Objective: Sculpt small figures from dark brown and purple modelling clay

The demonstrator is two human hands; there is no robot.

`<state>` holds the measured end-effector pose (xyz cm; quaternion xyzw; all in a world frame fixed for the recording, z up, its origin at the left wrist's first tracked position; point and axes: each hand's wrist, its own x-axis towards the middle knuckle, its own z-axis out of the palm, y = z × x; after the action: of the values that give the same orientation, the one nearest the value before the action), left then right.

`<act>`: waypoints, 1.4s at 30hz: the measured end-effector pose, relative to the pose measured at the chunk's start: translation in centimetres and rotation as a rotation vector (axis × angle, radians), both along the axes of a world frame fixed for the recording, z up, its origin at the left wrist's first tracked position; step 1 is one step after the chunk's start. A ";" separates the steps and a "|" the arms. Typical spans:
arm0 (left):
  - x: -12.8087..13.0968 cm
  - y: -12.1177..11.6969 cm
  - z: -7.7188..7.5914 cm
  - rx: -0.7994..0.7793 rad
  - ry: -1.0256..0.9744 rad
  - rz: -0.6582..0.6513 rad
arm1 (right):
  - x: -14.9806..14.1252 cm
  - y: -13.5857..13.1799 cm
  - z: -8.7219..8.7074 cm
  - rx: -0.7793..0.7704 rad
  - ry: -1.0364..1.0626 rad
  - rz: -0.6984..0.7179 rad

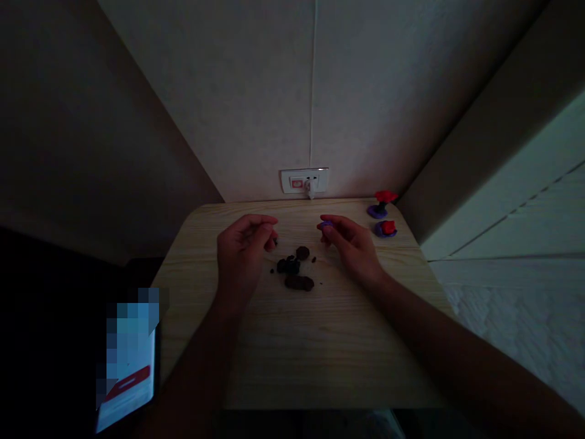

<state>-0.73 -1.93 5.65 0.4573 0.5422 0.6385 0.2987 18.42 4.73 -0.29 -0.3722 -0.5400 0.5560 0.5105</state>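
Observation:
My right hand [350, 244] hovers over the light wooden table [292, 341] and pinches a small purple clay piece [326, 224] at its fingertips. My left hand [244, 250] is curled, its fingertips pinched on a tiny dark bit at the tips. Between the hands lie several dark clay lumps [297, 268] on the tabletop, one of them a flat oval nearest me.
Two small clay figures stand at the table's far right: a red top on a purple base [381, 204] and a red piece on a purple disc [386, 229]. A wall socket [304, 180] with a plugged white cable sits behind the table. A lit phone screen [128, 360] is at the lower left.

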 end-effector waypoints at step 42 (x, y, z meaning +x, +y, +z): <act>1.9 -6.0 -5.2 0.281 1.292 -0.161 | 0.5 -0.3 2.3 -0.592 0.496 0.489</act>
<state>1.19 -7.89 0.46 0.8217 0.4880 0.2762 -0.1021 18.96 4.41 2.01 -0.2193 -0.2912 0.8630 0.3498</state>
